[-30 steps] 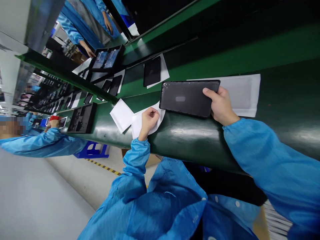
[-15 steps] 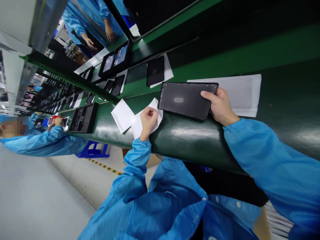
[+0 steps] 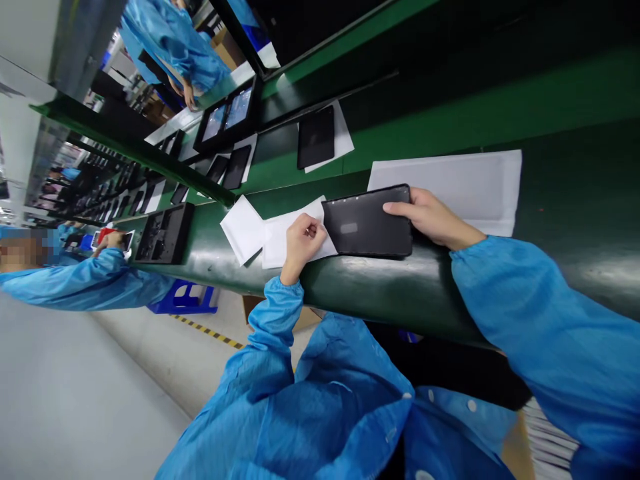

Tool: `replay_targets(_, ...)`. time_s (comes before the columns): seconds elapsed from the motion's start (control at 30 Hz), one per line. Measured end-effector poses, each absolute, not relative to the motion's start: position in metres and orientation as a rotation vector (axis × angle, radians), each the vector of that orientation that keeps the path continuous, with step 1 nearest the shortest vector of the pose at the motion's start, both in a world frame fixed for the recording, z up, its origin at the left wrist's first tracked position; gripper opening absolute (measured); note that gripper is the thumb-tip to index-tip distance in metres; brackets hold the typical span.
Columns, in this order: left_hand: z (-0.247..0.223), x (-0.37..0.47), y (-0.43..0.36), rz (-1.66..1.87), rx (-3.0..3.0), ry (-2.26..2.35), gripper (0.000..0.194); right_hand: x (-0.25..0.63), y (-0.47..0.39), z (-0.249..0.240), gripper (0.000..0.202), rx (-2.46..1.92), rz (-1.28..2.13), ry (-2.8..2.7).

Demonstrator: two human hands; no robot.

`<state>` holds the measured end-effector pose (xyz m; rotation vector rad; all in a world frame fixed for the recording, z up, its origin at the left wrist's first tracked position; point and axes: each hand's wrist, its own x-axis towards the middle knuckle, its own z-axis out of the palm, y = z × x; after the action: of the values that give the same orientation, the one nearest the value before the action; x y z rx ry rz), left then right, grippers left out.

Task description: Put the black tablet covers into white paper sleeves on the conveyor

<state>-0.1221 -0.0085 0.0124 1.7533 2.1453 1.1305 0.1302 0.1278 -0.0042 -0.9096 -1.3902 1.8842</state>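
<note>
The black panel (image 3: 373, 237) lies over the green belt (image 3: 380, 290), its left end at the edge of a white sleeve (image 3: 276, 245); whether it reaches inside cannot be told. The person's right hand (image 3: 427, 217) clamps the panel's right end, thumb on top, other fingers hidden beneath. Left of the panel, the left hand (image 3: 303, 243) pinches the sleeve between thumb and curled fingers. Partly behind the panel and extending to its right is a wide white pouch (image 3: 460, 175). Beyond the panel, a dark tablet (image 3: 316, 137) rests on white paper (image 3: 343, 133). Well left of the panel sits a black tray (image 3: 163, 233).
</note>
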Motion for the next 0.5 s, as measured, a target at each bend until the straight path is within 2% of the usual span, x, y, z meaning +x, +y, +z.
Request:
replay_targets(0.23,0.028,-0.098,-0.018,1.033,1.9,1.964,0.016,0.123,0.111,0.003,0.03,-0.82,1.963,-1.543)
replay_targets(0.5,0.042,-0.075,-0.01,1.027,1.929,1.886,0.018,0.117,0.097,0.01,0.06,-0.421,2.318,-1.485)
